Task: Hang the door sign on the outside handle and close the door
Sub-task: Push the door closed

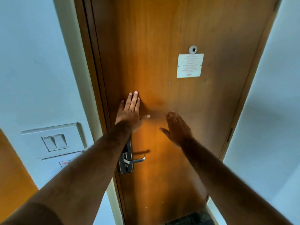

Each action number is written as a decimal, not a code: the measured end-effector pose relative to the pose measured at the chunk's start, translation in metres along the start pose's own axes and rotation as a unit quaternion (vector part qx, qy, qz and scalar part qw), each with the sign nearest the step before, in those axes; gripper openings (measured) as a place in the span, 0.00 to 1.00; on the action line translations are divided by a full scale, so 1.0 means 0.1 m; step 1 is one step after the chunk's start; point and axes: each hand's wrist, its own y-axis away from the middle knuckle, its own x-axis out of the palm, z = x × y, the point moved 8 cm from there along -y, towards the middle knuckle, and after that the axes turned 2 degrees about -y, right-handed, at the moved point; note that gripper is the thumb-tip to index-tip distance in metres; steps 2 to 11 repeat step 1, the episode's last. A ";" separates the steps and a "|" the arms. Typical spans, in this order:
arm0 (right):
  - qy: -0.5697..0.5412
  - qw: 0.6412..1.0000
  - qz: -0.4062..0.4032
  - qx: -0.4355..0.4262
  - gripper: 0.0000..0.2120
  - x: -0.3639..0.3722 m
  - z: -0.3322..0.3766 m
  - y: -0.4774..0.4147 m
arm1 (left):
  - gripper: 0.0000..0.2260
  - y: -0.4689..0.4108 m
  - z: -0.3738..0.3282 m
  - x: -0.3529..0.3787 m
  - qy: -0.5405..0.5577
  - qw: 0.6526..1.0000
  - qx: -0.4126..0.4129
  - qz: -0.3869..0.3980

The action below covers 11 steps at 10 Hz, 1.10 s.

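A brown wooden door (186, 98) fills the middle of the head view and sits shut in its frame. My left hand (130, 112) lies flat on the door near its left edge, fingers stretched upward. My right hand (177, 127) is spread flat on the door a little lower and to the right. Both hands hold nothing. Below my left forearm is the inside metal lever handle (134, 160) on its steel plate, with nothing hanging from it. No door sign is in view; the outside handle is hidden behind the door.
A white notice (190, 65) is fixed to the door under a peephole (193, 49). A light switch panel (54, 142) sits on the pale wall at left. A dark mat (190, 219) lies at the door's foot. White walls flank the doorway.
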 end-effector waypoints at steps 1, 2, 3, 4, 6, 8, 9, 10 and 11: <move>0.019 1.000 -0.017 -0.007 0.36 -0.53 -0.11 -0.12 | 0.43 0.04 0.05 -0.28 0.045 0.998 0.003 0.042; 0.019 1.000 -0.017 -0.007 0.36 -0.53 -0.11 -0.12 | 0.43 0.04 0.05 -0.28 0.045 0.998 0.003 0.042; 0.019 1.000 -0.017 -0.007 0.36 -0.53 -0.11 -0.12 | 0.43 0.04 0.05 -0.28 0.045 0.998 0.003 0.042; 0.019 1.000 -0.017 -0.007 0.36 -0.53 -0.11 -0.12 | 0.43 0.04 0.05 -0.28 0.045 0.998 0.003 0.042; 0.019 1.000 -0.017 -0.007 0.36 -0.53 -0.11 -0.12 | 0.43 0.04 0.05 -0.28 0.045 0.998 0.003 0.042; 0.019 1.000 -0.017 -0.007 0.36 -0.53 -0.11 -0.12 | 0.43 0.04 0.05 -0.28 0.045 0.998 0.003 0.042; 0.019 1.000 -0.017 -0.007 0.36 -0.53 -0.11 -0.12 | 0.43 0.04 0.05 -0.28 0.045 0.998 0.003 0.042; 0.019 1.000 -0.017 -0.007 0.36 -0.53 -0.11 -0.12 | 0.43 0.04 0.05 -0.28 0.045 0.998 0.003 0.042; 0.019 1.000 -0.017 -0.007 0.36 -0.53 -0.11 -0.12 | 0.43 0.04 0.05 -0.28 0.045 0.998 0.003 0.042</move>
